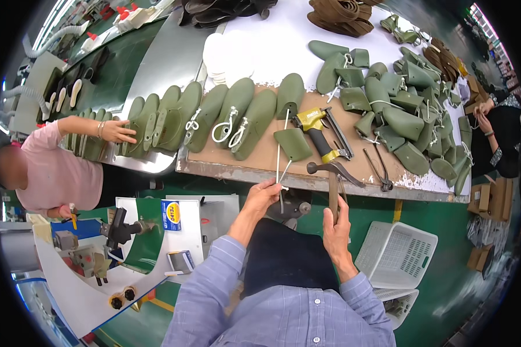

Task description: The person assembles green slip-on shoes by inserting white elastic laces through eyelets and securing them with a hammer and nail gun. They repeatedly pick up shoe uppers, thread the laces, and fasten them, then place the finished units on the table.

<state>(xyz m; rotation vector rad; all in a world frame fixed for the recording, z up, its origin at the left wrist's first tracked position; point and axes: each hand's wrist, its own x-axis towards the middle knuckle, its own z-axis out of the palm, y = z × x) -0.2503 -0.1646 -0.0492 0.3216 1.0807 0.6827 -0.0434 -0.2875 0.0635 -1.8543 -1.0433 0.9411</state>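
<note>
You are looking at a brightly, evenly lit scene; the light comes from overhead, with strip lights point(51, 23) showing at the upper left. The white sheet point(283, 40) on the table nearly washes out. Shadows are soft. Straight edges bow near the black round rim, and the far corners blur.

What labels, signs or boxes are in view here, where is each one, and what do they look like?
Sign plate: on the white machine panel left of the person's left hand; blue rectangle with a yellow oval.
Small label: lower on the same panel; grey-blue, tilted.
Cardboard boxes: far right by the floor; brown, open.
Cardboard boxes: below those, far right; brown.
No screens show.
</note>
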